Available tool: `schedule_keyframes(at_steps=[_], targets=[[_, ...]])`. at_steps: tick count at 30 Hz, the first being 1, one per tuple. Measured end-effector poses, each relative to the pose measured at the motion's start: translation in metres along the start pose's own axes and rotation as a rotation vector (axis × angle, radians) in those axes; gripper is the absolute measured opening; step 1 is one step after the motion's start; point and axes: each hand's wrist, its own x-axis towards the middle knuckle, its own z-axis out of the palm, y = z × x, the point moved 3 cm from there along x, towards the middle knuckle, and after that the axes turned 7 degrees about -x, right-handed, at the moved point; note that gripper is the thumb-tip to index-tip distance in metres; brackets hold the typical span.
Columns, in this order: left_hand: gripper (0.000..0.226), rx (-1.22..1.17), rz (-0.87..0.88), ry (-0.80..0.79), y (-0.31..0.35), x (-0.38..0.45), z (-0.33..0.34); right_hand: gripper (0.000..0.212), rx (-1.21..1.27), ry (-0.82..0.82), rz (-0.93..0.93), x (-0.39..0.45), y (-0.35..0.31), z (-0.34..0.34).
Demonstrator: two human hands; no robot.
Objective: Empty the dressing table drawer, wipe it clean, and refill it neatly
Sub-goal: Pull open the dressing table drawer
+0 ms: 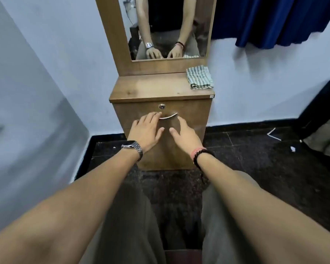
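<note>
Drawer (187, 119): shut, flush in the front of the wooden dressing table (141, 88), facing the person; its contents are hidden.
Handle (169, 116): curved metal bar at the middle of the drawer front, long axis running left to right, just below the round lock (162, 106).
Left hand (145, 128): fingers straight and spread, gripping nothing; the fingertips reach the handle's left end and cover it.
Right hand (185, 133): fingers loose and extended, blurred, just below the handle's right end; whether it touches the drawer front cannot be told.
Cloth (199, 77): striped and folded, lying on the tabletop above the drawer, at the right rear corner.
Mirror (170, 27): upright above the drawer, reflecting both hands.
Wrists: metal watch (132, 147) on the left, dark bead bracelet (202, 154) on the right.
</note>
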Motion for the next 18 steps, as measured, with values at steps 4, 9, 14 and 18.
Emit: schedule_keyframes(at_steps=[4, 9, 14, 18], targets=[[0.06, 0.035, -0.014, -0.086, -0.005, 0.012, 0.032, 0.059, 0.173, -0.018, 0.177, -0.001, 0.028, 0.023], [0.064, 0.055, -0.021, -0.138, -0.012, 0.03, 0.056, 0.06, 0.231, 0.028, 0.19, 0.007, 0.035, 0.036], [0.061, 0.024, -0.087, -0.119, -0.01, 0.04, 0.068, 0.061, 0.287, 0.114, 0.08, 0.016, 0.017, 0.025], [0.057, -0.006, -0.131, -0.132, -0.006, 0.04, 0.073, 0.066, 0.281, 0.113, 0.073, 0.014, 0.015, 0.025]])
